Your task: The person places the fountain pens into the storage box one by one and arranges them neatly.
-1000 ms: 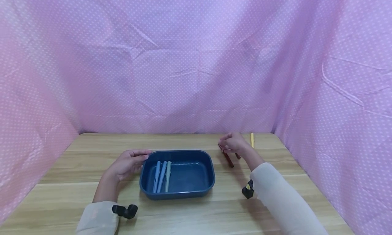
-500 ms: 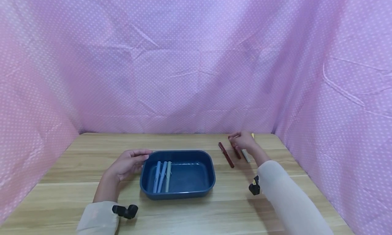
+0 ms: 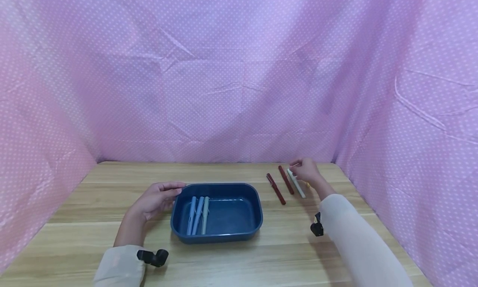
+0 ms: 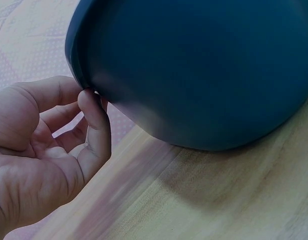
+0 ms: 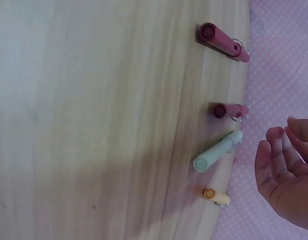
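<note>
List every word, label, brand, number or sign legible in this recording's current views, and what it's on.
None can be read in any view.
Blue tray: no lettering seen.
Three pens inside it and four pens outside it: any markings are too small to read.
Pink cloth: pale dots only, no lettering seen.

- Near the table's (image 3: 224, 266) far right corner, two red pens (image 3: 276, 189) and a pale pen (image 3: 297, 186) block a low path left from your right hand (image 3: 307, 170) toward the blue tray (image 3: 220, 239).
- Polka-dot curtain (image 3: 239, 91) walls the far edge.
- Bare wood gives you passage between tray and near edge.
</note>
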`<state>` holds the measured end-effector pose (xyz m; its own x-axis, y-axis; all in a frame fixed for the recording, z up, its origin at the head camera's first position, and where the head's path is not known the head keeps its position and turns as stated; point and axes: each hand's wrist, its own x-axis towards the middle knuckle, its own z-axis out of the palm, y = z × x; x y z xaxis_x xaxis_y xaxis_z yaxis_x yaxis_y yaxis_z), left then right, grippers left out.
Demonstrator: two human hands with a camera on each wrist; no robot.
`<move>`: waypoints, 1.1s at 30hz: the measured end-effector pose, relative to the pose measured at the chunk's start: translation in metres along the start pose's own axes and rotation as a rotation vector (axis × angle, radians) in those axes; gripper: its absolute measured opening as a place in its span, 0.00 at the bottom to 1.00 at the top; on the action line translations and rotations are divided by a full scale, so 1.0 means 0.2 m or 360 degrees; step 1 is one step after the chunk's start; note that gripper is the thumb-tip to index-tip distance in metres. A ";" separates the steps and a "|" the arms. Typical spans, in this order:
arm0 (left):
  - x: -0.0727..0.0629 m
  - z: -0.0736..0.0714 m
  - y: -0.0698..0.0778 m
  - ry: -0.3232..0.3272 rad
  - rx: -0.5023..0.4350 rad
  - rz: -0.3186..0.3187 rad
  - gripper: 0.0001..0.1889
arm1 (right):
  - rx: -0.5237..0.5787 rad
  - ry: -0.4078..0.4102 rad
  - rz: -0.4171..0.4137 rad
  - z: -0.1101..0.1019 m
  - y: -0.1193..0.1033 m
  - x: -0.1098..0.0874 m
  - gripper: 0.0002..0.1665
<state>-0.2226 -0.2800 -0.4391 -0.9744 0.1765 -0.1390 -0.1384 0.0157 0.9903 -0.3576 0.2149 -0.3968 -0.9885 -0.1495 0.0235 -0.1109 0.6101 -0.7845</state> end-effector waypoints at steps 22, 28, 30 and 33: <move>-0.01 0.00 0.01 0.0013 0.0026 0.0011 0.19 | -0.0355 -0.0227 -0.0227 0.26 -0.04 0.03 0.16; -0.01 0.01 0.01 0.0027 0.0034 0.0000 0.19 | -0.0359 -0.0230 -0.0170 0.29 -0.06 0.00 0.18; -0.01 0.01 0.01 0.0027 0.0037 -0.0003 0.20 | -0.0382 -0.0225 -0.0179 0.29 -0.07 0.00 0.18; -0.01 0.01 0.01 0.0023 0.0035 -0.0003 0.21 | -0.0410 -0.0219 -0.0181 0.30 -0.07 -0.01 0.18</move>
<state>-0.2197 -0.2780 -0.4368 -0.9767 0.1621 -0.1409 -0.1365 0.0380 0.9899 -0.3481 0.1594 -0.4230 -0.9469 -0.3215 0.0041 -0.2599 0.7577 -0.5986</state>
